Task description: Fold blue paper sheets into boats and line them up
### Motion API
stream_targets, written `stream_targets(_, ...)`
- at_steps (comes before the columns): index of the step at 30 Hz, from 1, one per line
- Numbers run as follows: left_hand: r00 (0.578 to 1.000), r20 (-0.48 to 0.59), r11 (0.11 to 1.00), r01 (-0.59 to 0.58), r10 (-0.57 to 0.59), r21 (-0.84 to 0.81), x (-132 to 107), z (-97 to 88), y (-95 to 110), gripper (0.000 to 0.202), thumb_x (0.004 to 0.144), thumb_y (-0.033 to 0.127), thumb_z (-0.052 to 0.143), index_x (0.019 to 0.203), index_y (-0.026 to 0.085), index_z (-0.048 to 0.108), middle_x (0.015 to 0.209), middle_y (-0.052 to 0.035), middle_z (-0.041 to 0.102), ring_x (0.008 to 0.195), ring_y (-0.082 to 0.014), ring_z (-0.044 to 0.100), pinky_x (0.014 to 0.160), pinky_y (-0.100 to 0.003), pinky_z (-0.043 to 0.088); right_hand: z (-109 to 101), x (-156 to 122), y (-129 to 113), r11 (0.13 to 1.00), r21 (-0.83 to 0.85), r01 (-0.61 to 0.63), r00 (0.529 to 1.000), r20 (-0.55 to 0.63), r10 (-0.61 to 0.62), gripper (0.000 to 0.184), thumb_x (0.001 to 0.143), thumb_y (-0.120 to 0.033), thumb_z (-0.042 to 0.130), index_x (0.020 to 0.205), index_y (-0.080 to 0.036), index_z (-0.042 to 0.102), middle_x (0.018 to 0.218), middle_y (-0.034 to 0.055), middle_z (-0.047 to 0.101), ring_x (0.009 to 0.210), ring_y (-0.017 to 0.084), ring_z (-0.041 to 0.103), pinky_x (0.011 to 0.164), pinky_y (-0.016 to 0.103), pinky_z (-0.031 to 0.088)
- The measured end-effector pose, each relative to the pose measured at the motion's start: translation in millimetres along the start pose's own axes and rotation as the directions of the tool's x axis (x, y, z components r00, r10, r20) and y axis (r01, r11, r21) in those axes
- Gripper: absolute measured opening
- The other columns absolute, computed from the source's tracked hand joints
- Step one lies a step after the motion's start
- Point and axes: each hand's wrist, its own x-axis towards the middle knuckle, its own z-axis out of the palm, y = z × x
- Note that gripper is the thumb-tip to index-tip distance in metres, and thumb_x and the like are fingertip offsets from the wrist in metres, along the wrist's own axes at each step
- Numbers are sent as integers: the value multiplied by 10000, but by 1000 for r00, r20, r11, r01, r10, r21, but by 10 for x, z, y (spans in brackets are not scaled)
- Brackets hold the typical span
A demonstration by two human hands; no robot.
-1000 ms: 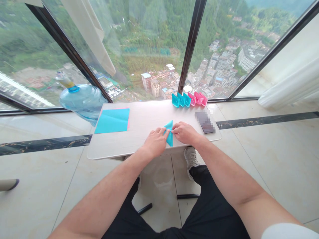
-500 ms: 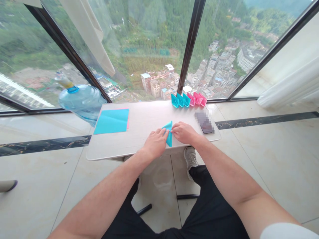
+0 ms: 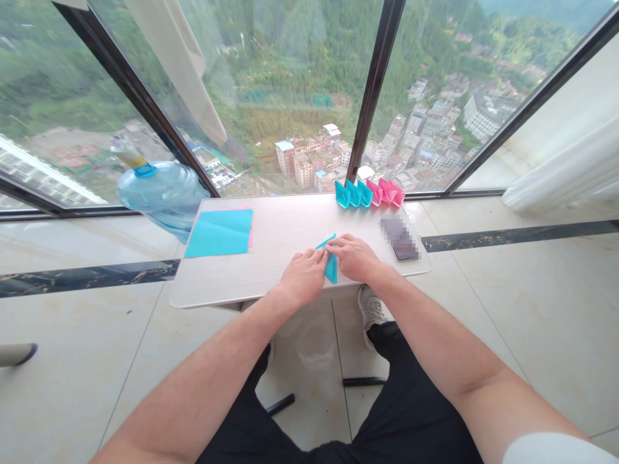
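Observation:
A small blue folded paper (image 3: 330, 265) lies near the front edge of the white table (image 3: 275, 232). My left hand (image 3: 302, 277) rests on its left side with fingers curled down onto it. My right hand (image 3: 354, 256) presses on its right side, fingertips pinching the upper flap. Most of the paper is hidden under both hands.
A stack of blue and pink paper sheets (image 3: 220, 232) lies at the table's left. Finished blue (image 3: 353, 193) and pink (image 3: 388, 192) folded pieces stand in a row at the back edge. A phone (image 3: 400, 237) lies to the right. A water jug (image 3: 162, 196) sits on the floor left.
My right hand has moved slightly left over the paper, folding the top flap lower; less blue shows now. The left hand has barely moved.

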Motion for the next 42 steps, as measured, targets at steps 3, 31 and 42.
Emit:
stream_targets(3, 1000, 7, 1000, 7, -7, -2, 7, -4, 2, 485, 954, 172, 393, 1428, 120, 486, 1341, -146, 603, 1162, -277, 534, 959, -423, 418, -19, -2, -23, 999, -27, -31, 999, 19, 32, 416, 936, -156, 484, 1314, -214, 649, 1354, 88, 642, 1209, 248, 539, 1046, 359, 424)
stream_targets(31, 999, 11, 999, 33, -33, -16, 14, 18, 15, 508, 942, 160, 416, 1448, 136, 467, 1398, -134, 576, 1257, -283, 502, 979, -426, 425, -38, 131, 134, 909, -58, -412, 911, -55, 409, 506, 905, -101, 441, 1388, -152, 583, 1426, 115, 594, 1186, 304, 520, 946, 414, 454)
stream_targets(42, 997, 24, 997, 73, -73, -23, 14, -29, 43, 506, 933, 172, 437, 1436, 148, 489, 1429, -154, 543, 1233, -295, 513, 961, -419, 437, 19, 148, -44, 982, -83, -172, 985, 9, 174, 409, 976, -239, 460, 1356, -263, 610, 1430, 60, 598, 1197, 282, 514, 887, 376, 442)
